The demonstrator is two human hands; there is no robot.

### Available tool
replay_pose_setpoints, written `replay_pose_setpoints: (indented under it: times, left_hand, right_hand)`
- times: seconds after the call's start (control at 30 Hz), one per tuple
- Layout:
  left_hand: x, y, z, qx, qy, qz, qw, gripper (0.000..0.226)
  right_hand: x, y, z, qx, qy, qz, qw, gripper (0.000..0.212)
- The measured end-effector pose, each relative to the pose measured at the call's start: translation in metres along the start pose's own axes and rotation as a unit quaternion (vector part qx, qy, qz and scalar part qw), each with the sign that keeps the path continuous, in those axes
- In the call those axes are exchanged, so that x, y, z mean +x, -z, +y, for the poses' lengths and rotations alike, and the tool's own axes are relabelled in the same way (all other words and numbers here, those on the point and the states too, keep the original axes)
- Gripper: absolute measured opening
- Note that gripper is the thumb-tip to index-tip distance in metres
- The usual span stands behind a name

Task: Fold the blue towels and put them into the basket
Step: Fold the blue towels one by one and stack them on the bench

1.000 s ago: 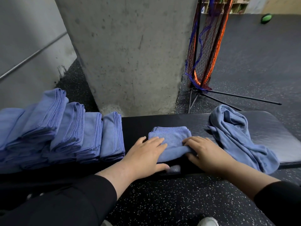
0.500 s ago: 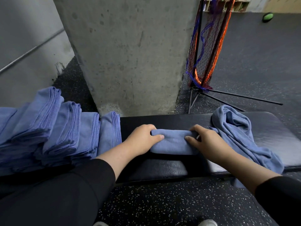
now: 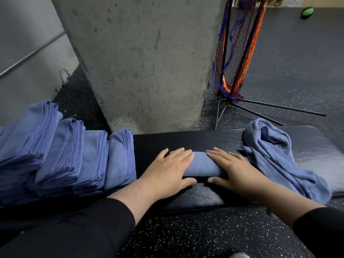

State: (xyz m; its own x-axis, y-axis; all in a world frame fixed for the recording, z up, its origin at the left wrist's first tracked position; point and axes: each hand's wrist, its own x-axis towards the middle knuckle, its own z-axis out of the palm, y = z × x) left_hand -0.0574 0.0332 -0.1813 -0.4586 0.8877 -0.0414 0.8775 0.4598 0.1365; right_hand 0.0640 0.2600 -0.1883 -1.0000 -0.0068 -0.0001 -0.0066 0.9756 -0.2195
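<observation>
A small folded blue towel (image 3: 202, 165) lies on the black padded bench (image 3: 195, 141) in the middle. My left hand (image 3: 167, 172) lies flat on its left end, fingers straight, thumb on the bench below it. My right hand (image 3: 235, 169) presses flat on its right end in the same way. A crumpled, unfolded blue towel (image 3: 275, 157) sits on the bench just right of my right hand. Several folded blue towels (image 3: 65, 155) stand in a row at the left. No basket is in view.
A concrete pillar (image 3: 149, 62) rises right behind the bench. A net on a black stand (image 3: 236, 53) with splayed legs is at the back right. A green ball (image 3: 307, 12) lies on the speckled floor far right.
The towel has been folded over once more into a narrower bundle. Both hands, which gripped its ends half a second ago, now lie flat on top of it.
</observation>
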Motion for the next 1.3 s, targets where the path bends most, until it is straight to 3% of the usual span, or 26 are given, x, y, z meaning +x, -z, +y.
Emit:
replay_pose_setpoints:
  times: [0.07, 0.17, 0.27, 0.37, 0.43, 0.5, 0.6, 0.7, 0.77, 0.87, 0.93, 1.03, 1.2, 1.3]
  left_hand:
    - [0.002, 0.004, 0.001, 0.002, 0.014, -0.010, 1.000, 0.080]
    - [0.005, 0.015, 0.004, -0.029, 0.049, 0.013, 0.998, 0.068]
    - [0.004, 0.034, 0.005, -0.188, 0.133, 0.027, 0.973, 0.045]
    - [-0.006, 0.048, 0.006, -0.407, 0.180, -0.005, 0.896, 0.037]
    - [-0.015, 0.054, 0.010, -0.491, 0.198, -0.009, 0.849, 0.029]
    - [-0.023, 0.060, 0.012, -0.558, 0.226, 0.015, 0.799, 0.026]
    - [-0.031, 0.067, 0.013, -0.644, 0.260, 0.049, 0.717, 0.030]
    - [-0.040, 0.073, 0.015, -0.690, 0.281, 0.066, 0.664, 0.029]
    - [-0.046, 0.075, 0.014, -0.663, 0.287, 0.068, 0.688, 0.037]
    - [-0.054, 0.080, 0.003, -0.439, 0.269, 0.090, 0.852, 0.048]
    - [-0.060, 0.089, -0.005, -0.270, 0.239, 0.145, 0.921, 0.046]
    - [-0.070, 0.103, -0.021, -0.155, 0.201, 0.163, 0.953, 0.034]
    - [-0.080, 0.103, -0.043, -0.073, 0.208, 0.060, 0.973, 0.030]
    - [-0.081, 0.099, -0.053, -0.016, 0.195, 0.025, 0.980, 0.029]
  right_hand:
    - [0.002, 0.000, -0.001, 0.020, -0.012, 0.006, 1.000, 0.076]
    - [0.006, 0.010, -0.005, 0.134, -0.064, 0.059, 0.987, 0.047]
    - [0.015, 0.028, -0.016, 0.313, -0.128, 0.094, 0.936, 0.035]
    - [0.025, 0.047, -0.034, 0.466, -0.160, 0.133, 0.860, 0.030]
    - [0.030, 0.057, -0.050, 0.501, -0.185, 0.150, 0.832, 0.029]
    - [0.035, 0.062, -0.066, 0.576, -0.210, 0.162, 0.773, 0.032]
    - [0.038, 0.066, -0.088, 0.710, -0.218, 0.123, 0.658, 0.034]
    - [0.037, 0.063, -0.106, 0.760, -0.213, 0.060, 0.611, 0.028]
    - [0.040, 0.060, -0.112, 0.755, -0.221, 0.067, 0.614, 0.026]
    - [0.049, 0.055, -0.114, 0.705, -0.238, 0.081, 0.663, 0.023]
    - [0.058, 0.049, -0.114, 0.646, -0.242, 0.073, 0.720, 0.022]
    - [0.075, 0.036, -0.119, 0.591, -0.246, 0.056, 0.767, 0.017]
    - [0.111, 0.013, -0.133, 0.564, -0.240, 0.019, 0.790, 0.018]
    - [0.128, -0.001, -0.139, 0.494, -0.235, -0.020, 0.837, 0.030]
